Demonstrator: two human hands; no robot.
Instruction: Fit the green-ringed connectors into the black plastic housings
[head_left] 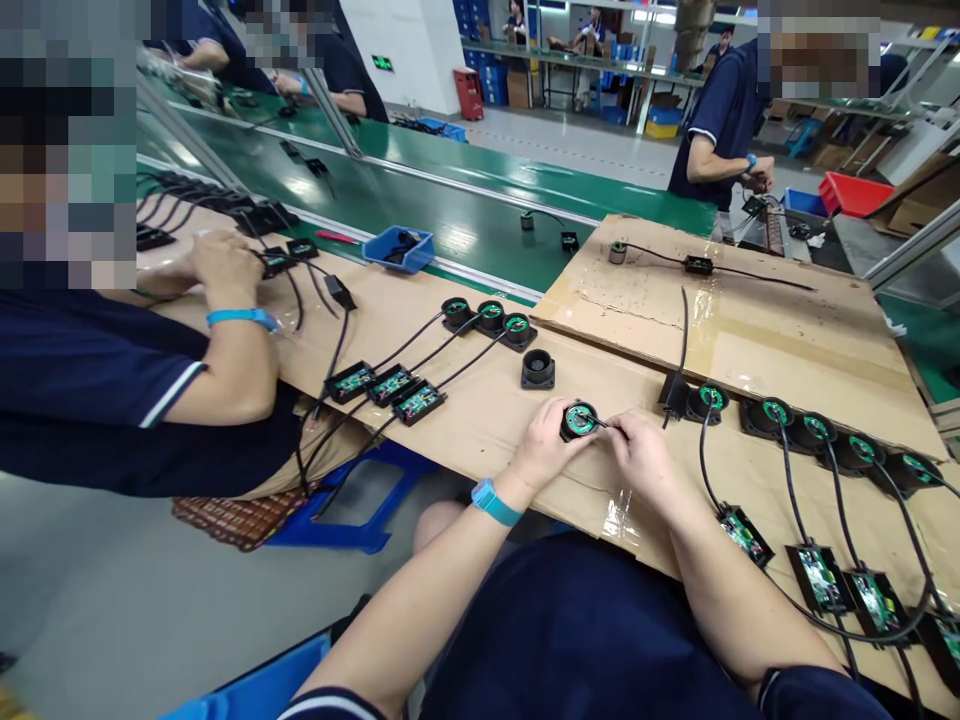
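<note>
My left hand (541, 447) grips a round black housing (580, 420) with a green ring-shaped circuit board inside, holding it just above the cardboard. Fingers of my right hand (641, 455) are pinched on a thin black cable (602, 424) at the housing's right side; its far end is hidden. Just beyond my left hand an unfilled black square-flanged housing (538, 370) sits upright on the cardboard. Right of my hands are a black box (674, 396) with a cable and another housing with a green board (709, 401).
Cardboard (480, 450) covers the bench. Several wired housings (816, 430) and open circuit boxes (819, 577) lie right; three wired sets (390, 383) lie left. A co-worker's hand (225, 265) works at left. Behind are a blue bin (399, 250) and a green conveyor (480, 215).
</note>
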